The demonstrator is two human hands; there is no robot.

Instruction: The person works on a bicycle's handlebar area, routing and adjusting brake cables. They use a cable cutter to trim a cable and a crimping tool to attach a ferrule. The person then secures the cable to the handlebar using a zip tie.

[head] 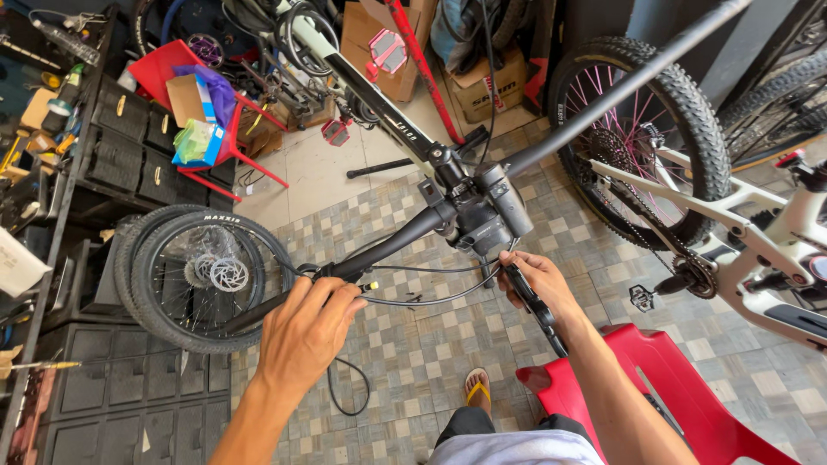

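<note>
both hands are engaged: the left hand (306, 331) is wrapped around the black handlebar (388, 245), the right hand (538, 280) is closed on a black tool (538, 310). a thin cable (422, 301) hangs loose below, seemingly not yet connected.

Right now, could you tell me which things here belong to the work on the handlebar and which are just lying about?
In hand:
left hand gripping the handlebar
right hand holding a black tool
thin cable under the bar

Lying about:
loose wheel
red stool
white bike
boxes
black crates
</note>
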